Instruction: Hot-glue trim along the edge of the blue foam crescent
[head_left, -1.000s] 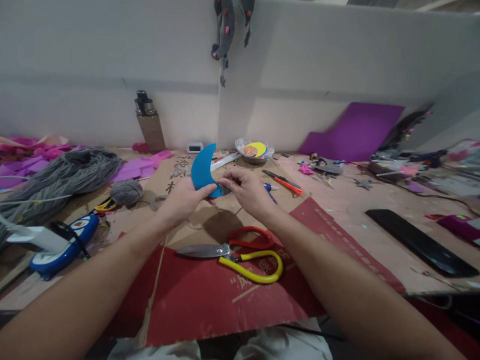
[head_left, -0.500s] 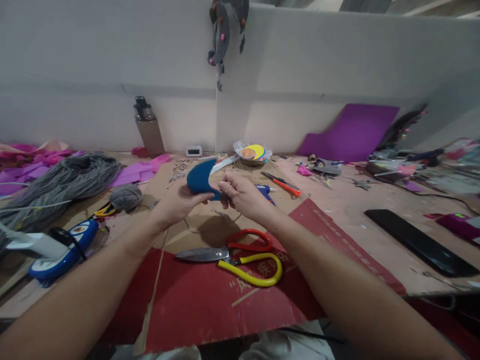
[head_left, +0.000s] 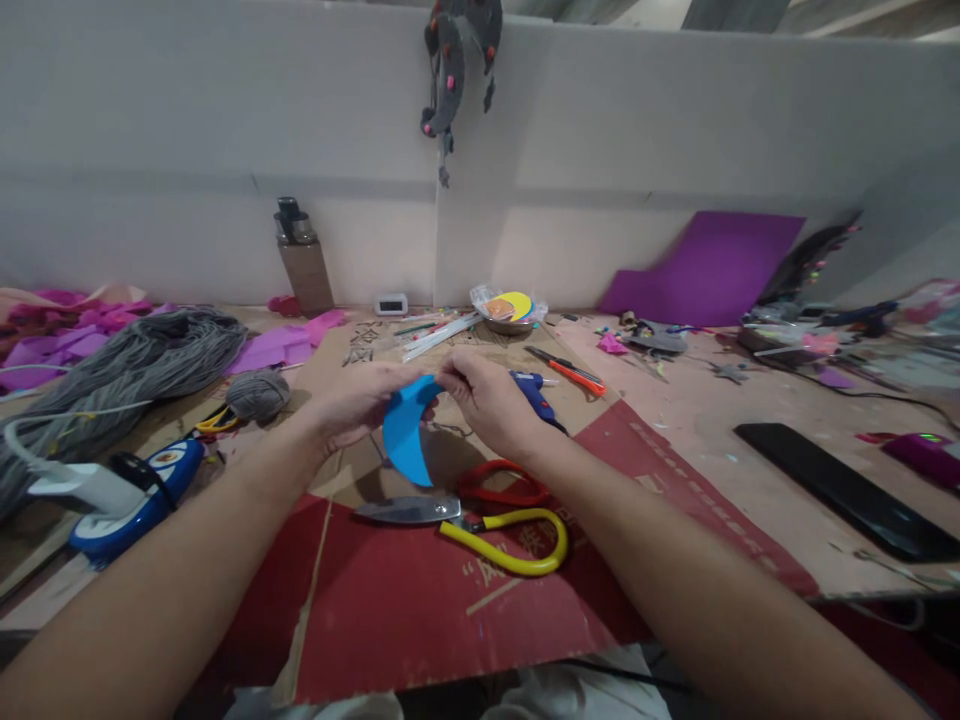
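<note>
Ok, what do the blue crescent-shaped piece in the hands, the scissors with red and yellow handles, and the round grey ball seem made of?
Blue crescent-shaped piece: probably foam or felt sheet; thin, matte, evenly coloured.
Scissors with red and yellow handles: metal blades, judging by their silvery sheen; handles likely plastic-coated, smooth and slightly glossy.
Round grey ball: apparently yarn, dull and fuzzy-looking; fibre unclear.

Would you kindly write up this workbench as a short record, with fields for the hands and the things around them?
Left hand: holds the blue crescent
Right hand: pinches the blue crescent's upper end
On the cardboard: scissors, one handle red, one yellow
Beyond the right hand: glue gun, partly hidden; orange cutter
Left side: grey yarn ball
Right side: long black object
Against the wall: purple sheet
</note>
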